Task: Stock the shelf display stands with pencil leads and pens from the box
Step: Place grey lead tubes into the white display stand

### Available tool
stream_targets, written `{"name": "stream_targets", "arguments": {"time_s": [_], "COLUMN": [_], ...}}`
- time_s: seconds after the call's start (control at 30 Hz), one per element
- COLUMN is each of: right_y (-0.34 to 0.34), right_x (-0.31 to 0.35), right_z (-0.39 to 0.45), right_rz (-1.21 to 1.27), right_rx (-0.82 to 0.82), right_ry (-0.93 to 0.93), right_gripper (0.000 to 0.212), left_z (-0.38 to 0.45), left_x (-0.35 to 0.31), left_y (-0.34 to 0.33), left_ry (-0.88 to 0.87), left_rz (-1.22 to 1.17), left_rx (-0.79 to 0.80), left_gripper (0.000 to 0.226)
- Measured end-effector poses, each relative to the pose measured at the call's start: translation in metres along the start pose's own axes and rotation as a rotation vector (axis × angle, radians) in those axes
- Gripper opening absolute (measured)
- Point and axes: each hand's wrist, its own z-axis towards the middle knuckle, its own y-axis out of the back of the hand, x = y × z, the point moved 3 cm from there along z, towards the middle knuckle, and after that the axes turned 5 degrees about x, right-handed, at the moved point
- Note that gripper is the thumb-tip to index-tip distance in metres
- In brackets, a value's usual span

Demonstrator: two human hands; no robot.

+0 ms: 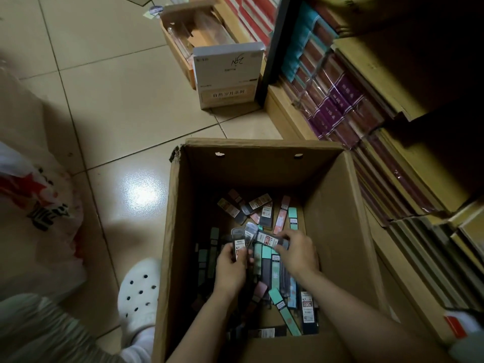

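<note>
Reaching into the cardboard box [337,218], the left hand [231,268] grips several lead cases [239,246] upright; the right hand [297,254] pinches another case [269,239] lying toward 10 o'clock. Loose cases [264,208] lie at 12 o'clock, nearer the right hand.

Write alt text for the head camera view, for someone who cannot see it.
Two hands reach into an open cardboard box of loose pencil lead cases: the left hand grips a few dark cases, the right hand pinches another case. Stacked notebooks fill the shelf alongside.
</note>
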Motion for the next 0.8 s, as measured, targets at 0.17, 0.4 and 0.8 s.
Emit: {"name": "stream_targets", "arguments": {"time_s": [0.17,0.4,0.8], "right_y": [0.033,0.057,0.047], "right_x": [0.002,0.008,0.028], "right_z": [-0.007,-0.037,-0.026], "right_rz": [0.191,0.264,0.241], "right_rx": [-0.056,-0.009,0.246], "right_ry": [-0.098,0.101,0.195], "right_gripper": [0.012,0.025,0.033], "left_z": [-0.003,-0.014,-0.024], "left_x": [-0.014,-0.023,-0.027], "left_y": [0.000,-0.001,-0.009], "left_ry": [-0.050,-0.089,-0.084], "left_rz": [0.142,0.214,0.098], "left_rx": [-0.005,0.085,0.365], "left_gripper": [0.008,0.013,0.030]}}
